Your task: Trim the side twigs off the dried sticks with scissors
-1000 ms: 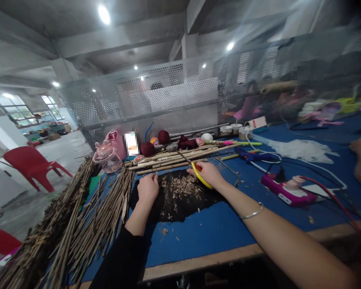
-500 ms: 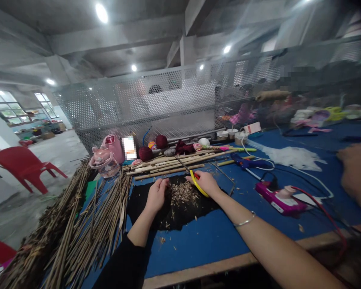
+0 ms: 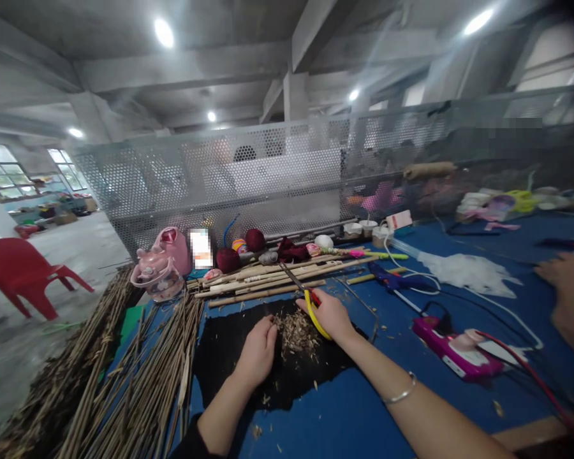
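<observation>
Fingers of the right hand (image 3: 333,316) grip one pair of yellow-handled scissors (image 3: 309,303), the left hand (image 3: 257,352) curled, hold unclear, beside one pale-brown chip heap (image 3: 297,335) back from the blue table's (image 3: 349,408) front edge.

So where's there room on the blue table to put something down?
In front of the black cloth, between the left forearm and right forearm, the blue table is nearly bare, with a few dry bits. Another patch lies between the right forearm and the purple power strip. Thin sticks crowd the cloth's left; canes and yarn balls crowd behind it.
</observation>
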Available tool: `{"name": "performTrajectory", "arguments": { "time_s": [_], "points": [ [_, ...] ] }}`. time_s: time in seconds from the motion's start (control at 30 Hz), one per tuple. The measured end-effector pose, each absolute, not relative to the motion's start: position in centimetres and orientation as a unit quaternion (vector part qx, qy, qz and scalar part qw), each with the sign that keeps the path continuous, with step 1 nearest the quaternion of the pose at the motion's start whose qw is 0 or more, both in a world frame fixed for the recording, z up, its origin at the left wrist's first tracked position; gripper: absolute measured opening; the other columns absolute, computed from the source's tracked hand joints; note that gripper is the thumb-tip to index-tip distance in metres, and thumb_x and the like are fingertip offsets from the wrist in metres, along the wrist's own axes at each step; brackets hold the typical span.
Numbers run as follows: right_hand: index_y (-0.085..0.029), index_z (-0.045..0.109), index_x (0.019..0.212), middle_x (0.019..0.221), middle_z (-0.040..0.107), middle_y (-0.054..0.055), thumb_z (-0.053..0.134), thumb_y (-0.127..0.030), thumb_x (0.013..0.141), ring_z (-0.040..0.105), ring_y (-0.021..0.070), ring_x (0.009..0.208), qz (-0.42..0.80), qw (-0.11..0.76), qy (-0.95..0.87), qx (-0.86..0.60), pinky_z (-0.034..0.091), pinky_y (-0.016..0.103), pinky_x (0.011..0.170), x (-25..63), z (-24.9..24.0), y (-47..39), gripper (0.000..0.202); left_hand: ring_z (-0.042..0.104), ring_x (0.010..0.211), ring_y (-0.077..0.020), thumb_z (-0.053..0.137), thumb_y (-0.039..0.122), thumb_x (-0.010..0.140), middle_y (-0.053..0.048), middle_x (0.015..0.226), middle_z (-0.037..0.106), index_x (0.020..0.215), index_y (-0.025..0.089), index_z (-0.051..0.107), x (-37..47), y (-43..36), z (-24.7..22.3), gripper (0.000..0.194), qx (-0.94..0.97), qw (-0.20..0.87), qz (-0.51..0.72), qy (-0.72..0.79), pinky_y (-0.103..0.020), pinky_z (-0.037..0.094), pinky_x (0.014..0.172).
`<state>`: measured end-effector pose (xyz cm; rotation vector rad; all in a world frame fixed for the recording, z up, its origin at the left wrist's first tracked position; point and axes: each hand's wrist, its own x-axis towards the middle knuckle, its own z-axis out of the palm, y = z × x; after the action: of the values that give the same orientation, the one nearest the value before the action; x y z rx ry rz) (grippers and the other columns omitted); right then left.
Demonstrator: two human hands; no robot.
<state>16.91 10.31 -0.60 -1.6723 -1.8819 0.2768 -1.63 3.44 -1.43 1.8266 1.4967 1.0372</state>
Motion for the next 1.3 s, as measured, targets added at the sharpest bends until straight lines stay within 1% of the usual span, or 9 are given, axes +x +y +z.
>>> {"name": "performTrajectory", "arguments": {
  "time_s": [0.17,0.27,0.37,0.57,0.77,0.93,1.03,1.13,1.3],
  "points": [
    [-0.021,0.056,0.080,0.072,0.064,0.004,0.050,-0.048,0.073,0.058,0.0187,0.066,0.155,0.251,-0.771,-0.564,0.033,0.023,0.056,15.7,-0.4,9.5,0.028,0.051,0.104,-0.0179,0.037,0.030,0.084,-0.009,0.111,0.059,0.104,0.017,0.060,-1.4,3.2,-1.2,0.033,0.677,0.298,0.422,0.525,-0.032,0.035,0.095],
    [-0.022,0.057,0.082,0.075,0.064,0.002,0.051,-0.045,0.073,0.057,0.0168,0.065,0.196,0.261,-0.803,-0.499,0.034,0.023,0.056,15.1,0.2,8.6,0.026,0.052,0.099,-0.0199,0.042,0.030,0.081,-0.008,0.101,0.062,0.085,0.018,0.066,-1.5,3.2,-0.4,0.027,0.643,0.250,0.455,0.563,-0.034,0.038,0.090],
    [-0.022,0.056,0.076,0.070,0.063,0.001,0.051,-0.046,0.072,0.055,0.0155,0.061,0.172,0.271,-0.802,-0.504,0.032,0.022,0.054,15.2,1.5,8.6,0.025,0.055,0.088,-0.0213,0.047,0.033,0.078,-0.008,0.087,0.064,0.073,0.016,0.067,-1.7,3.3,0.3,0.027,0.600,0.241,0.470,0.600,-0.035,0.041,0.083],
    [-0.020,0.056,0.078,0.061,0.058,0.000,0.049,-0.046,0.073,0.050,0.0136,0.054,0.170,0.288,-0.797,-0.503,0.032,0.021,0.052,16.8,2.3,9.3,0.027,0.058,0.086,-0.0206,0.055,0.038,0.073,-0.010,0.093,0.066,0.096,0.012,0.065,-0.8,2.5,-0.3,0.036,0.492,0.407,0.545,0.543,-0.033,0.044,0.079],
    [-0.023,0.055,0.079,0.066,0.059,0.000,0.059,-0.045,0.064,0.050,0.0141,0.058,0.151,0.250,-0.799,-0.525,0.030,0.021,0.052,17.2,1.5,7.3,0.027,0.059,0.074,-0.0160,0.061,0.038,0.068,-0.007,0.079,0.066,0.093,0.012,0.064,0.1,1.5,-0.7,0.037,0.437,0.465,0.564,0.524,-0.026,0.046,0.067],
    [-0.022,0.054,0.086,0.070,0.060,-0.001,0.058,-0.041,0.067,0.049,0.0125,0.059,0.263,0.304,-0.784,-0.473,0.035,0.021,0.054,16.4,1.5,6.8,0.028,0.056,0.055,-0.0122,0.052,0.041,0.074,-0.004,0.068,0.063,0.096,0.014,0.061,1.0,1.9,0.2,0.036,0.463,0.485,0.526,0.524,-0.020,0.040,0.045],
    [-0.019,0.051,0.080,0.066,0.055,-0.002,0.055,-0.039,0.070,0.047,0.0113,0.058,0.345,0.354,-0.753,-0.434,0.037,0.021,0.054,16.0,1.3,6.7,0.023,0.057,0.064,-0.0148,0.049,0.037,0.077,-0.006,0.075,0.065,0.089,0.016,0.066,1.1,1.5,0.6,0.029,0.586,0.383,0.486,0.524,-0.024,0.045,0.058],
    [-0.019,0.047,0.072,0.060,0.047,-0.004,0.054,-0.037,0.070,0.043,0.0096,0.054,0.395,0.356,-0.744,-0.405,0.037,0.020,0.052,15.7,1.5,6.1,0.020,0.057,0.070,-0.0158,0.046,0.033,0.080,-0.006,0.077,0.066,0.089,0.020,0.068,0.9,0.7,0.9,0.027,0.683,0.293,0.436,0.508,-0.026,0.044,0.068],
    [-0.018,0.047,0.071,0.063,0.048,-0.003,0.052,-0.030,0.070,0.044,0.0096,0.057,0.407,0.382,-0.731,-0.393,0.039,0.021,0.055,15.3,2.1,5.3,0.013,0.055,0.068,-0.0146,0.046,0.037,0.080,-0.006,0.074,0.065,0.086,0.018,0.069,0.4,0.6,0.8,0.030,0.691,0.328,0.422,0.487,-0.025,0.042,0.067]
  ]
}}
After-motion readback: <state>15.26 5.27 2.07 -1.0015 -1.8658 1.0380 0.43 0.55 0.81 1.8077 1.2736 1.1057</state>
